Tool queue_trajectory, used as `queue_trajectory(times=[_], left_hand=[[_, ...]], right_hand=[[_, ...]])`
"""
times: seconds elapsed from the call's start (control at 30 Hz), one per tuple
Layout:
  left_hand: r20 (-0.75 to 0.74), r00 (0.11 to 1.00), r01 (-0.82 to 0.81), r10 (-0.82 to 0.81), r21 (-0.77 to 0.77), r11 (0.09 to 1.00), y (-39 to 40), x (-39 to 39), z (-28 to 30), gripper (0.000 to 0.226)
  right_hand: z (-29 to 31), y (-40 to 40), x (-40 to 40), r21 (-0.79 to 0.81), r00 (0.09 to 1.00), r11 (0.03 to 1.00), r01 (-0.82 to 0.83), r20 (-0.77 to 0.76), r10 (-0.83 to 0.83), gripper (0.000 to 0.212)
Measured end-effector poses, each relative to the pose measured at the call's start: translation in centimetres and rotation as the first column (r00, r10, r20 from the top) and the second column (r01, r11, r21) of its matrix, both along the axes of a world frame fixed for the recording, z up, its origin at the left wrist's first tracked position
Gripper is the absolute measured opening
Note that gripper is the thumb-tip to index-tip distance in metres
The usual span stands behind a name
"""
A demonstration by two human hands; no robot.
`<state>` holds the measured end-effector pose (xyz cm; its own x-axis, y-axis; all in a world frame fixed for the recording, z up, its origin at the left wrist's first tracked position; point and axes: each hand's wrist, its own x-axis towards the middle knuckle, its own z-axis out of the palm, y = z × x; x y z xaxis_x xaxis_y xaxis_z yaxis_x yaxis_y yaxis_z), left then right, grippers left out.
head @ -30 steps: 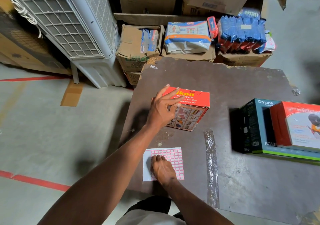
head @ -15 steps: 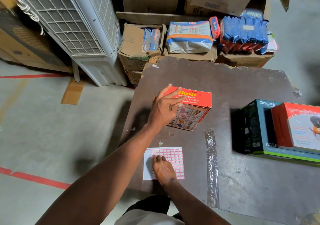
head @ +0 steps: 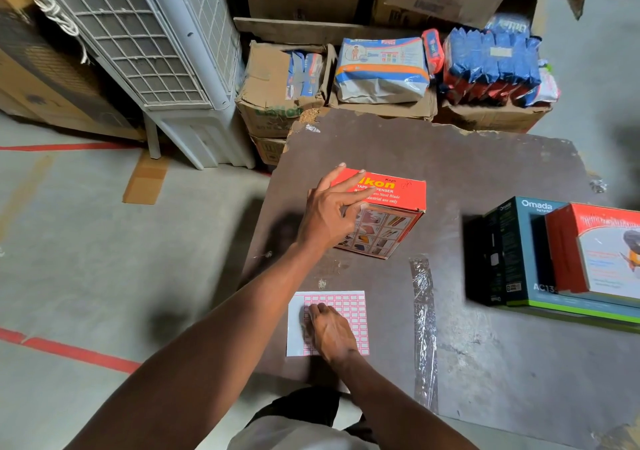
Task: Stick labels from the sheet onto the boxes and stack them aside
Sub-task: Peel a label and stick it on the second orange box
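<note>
The orange-red tape dispenser box (head: 384, 212) sits near the middle of the dark brown table (head: 485, 158), turned a bit off square, with yellow brand lettering on its top face and a grid of small product photos on the side facing the camera. The left hand (head: 329, 212) rests on its near left corner, fingers straight and spread across the top, thumb down the side, so it's pressing rather than gripping. Closer in, the label sheet (head: 353, 314) lies flat by the table's near edge, white with rows of little pink-bordered stickers, and the left strip looks already bare. The right hand (head: 330, 330) lies on top of it with fingertips curled down on the left columns; can't tell if it's actually pinching a label. Off to the right, an Omada box (head: 516, 252) lies flat with 1 red-and-white box (head: 599, 248) stacked on it. A strip of clear tape (head: 424, 328) is stuck to the table between the sheet and that stack. Compared with 0.5 s and 1 s ago, pretty much nothing's moved: same hands in the same spots, the box hasn't shifted, only the left fingers look slightly more fanned out.
</note>
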<state>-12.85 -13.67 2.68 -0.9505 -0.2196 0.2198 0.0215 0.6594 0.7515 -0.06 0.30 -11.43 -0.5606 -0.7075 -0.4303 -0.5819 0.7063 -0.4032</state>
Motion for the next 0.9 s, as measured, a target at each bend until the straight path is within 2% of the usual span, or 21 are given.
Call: queue_trajectory(times=[0.23, 0.43, 0.5, 0.57, 0.7, 0.8, 0.9], left_hand=[[0.008, 1.000, 0.000, 0.000, -0.002, 1.000, 0.0, -0.2, 0.1, 0.038], [0.005, 1.000, -0.009, 0.009, -0.004, 1.000, 0.1, -0.4, 0.2, 0.036], [0.008, 1.000, -0.012, 0.012, 0.000, 1.000, 0.1, -0.4, 0.3, 0.037], [-0.001, 1.000, -0.014, 0.014, -0.005, 1.000, 0.1, -0.5, 0.3, 0.036], [-0.016, 1.000, -0.012, 0.012, -0.012, 1.000, 0.1, -0.6, 0.1, 0.036], [-0.020, 1.000, -0.018, 0.019, 0.004, 1.000, 0.2, -0.6, 0.3, 0.035], [-0.014, 1.000, -0.017, 0.017, 0.004, 1.000, 0.2, -0.6, 0.5, 0.035]], right_hand=[[-0.6, 0.3, 0.4, -0.037, 0.999, 0.999, -0.007, -0.043, 0.005, 0.033], [-1.3, 0.8, 1.3, -0.127, 0.985, 0.978, 0.166, -0.019, -0.170, 0.020], [-1.4, 0.9, 1.2, -0.181, 0.964, 0.947, 0.266, 0.043, -0.263, 0.016], [-1.4, 0.9, 1.0, -0.223, 0.928, 0.902, 0.370, 0.133, -0.348, 0.025], [-1.6, 0.9, 0.5, -0.221, 0.854, 0.845, 0.487, 0.323, -0.408, 0.028], [-1.4, 0.9, -0.2, -0.221, 0.747, 0.771, 0.598, 0.503, -0.435, 0.018], [-0.8, 0.7, -0.8, -0.138, 0.598, 0.700, 0.701, 0.648, -0.471, 0.026]])
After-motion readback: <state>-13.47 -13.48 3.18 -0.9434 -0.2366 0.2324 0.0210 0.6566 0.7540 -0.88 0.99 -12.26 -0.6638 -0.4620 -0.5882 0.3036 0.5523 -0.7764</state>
